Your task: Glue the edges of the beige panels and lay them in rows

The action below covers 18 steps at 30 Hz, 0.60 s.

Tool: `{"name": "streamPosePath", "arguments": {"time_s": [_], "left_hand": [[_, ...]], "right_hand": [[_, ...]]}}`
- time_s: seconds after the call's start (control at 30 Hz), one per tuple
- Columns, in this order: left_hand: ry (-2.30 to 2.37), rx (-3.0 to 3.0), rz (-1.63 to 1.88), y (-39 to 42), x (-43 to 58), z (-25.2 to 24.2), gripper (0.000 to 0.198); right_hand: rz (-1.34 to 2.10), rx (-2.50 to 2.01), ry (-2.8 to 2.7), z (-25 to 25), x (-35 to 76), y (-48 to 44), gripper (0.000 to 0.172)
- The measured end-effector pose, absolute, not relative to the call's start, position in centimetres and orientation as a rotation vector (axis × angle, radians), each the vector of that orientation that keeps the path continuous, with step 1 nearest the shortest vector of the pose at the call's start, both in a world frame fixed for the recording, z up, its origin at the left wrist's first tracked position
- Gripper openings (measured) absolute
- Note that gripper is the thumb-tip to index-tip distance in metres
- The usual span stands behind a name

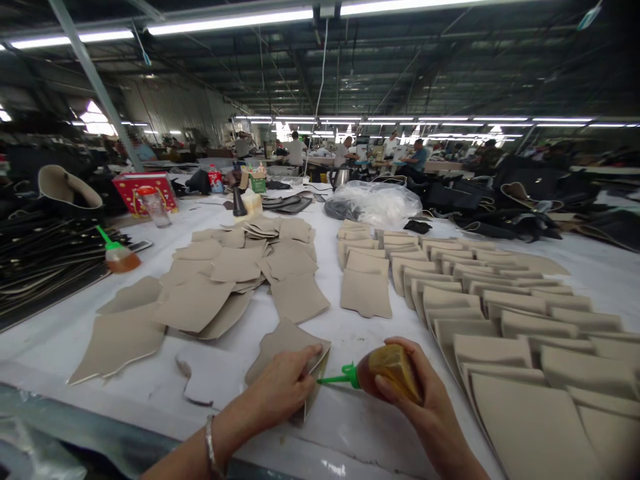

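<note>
My right hand (425, 393) is wrapped round a squeeze bottle (387, 373) of amber liquid, tipped on its side. Its green nozzle points left, the tip at the edge of a beige leather-like piece (280, 343). My left hand (283, 383), with a bracelet at the wrist, grips that piece near its right corner, where the edge is lifted and folded. The underside is mostly hidden by my fingers. Just left of this hand lies a pale cut piece (210, 377) with a notched dark edge.
Loose beige pieces (237, 263) are heaped beyond my left hand. Folded ones (500, 347) stand in overlapping rows on the right. A second squeeze bottle (120, 257), a clear cup (157, 210), dark stacked pieces (45, 260) and a plastic bag (377, 203) surround them. People work farther back.
</note>
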<state>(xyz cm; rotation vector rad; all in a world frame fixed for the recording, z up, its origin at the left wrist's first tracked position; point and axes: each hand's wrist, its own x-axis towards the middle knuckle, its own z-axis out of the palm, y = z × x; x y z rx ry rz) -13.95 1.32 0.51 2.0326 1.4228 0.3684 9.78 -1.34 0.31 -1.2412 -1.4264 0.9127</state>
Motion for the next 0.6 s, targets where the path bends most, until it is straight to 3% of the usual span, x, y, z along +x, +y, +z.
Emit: {"name": "streamPosePath", "arguments": {"time_s": [0.13, 0.33, 0.5, 0.6], "left_hand": [[1.438, 2.039, 0.358, 1.2, -13.8, 0.4, 0.055], [1.442, 2.045, 0.37, 0.9, -13.8, 0.6, 0.052], [1.43, 2.021, 0.392, 0.9, -13.7, 0.7, 0.052], [1.433, 2.032, 0.393, 0.8, -13.7, 0.6, 0.051]], "right_hand": [[1.045, -1.213, -1.441, 0.3, 9.7, -1.8, 0.047], [0.891, -1.28, -1.38, 0.7, 9.2, -2.0, 0.045], [1.136, -1.203, -1.397, 0.8, 8.8, -2.9, 0.048], [1.102, -1.217, -1.405, 0.7, 9.1, -2.9, 0.049]]}}
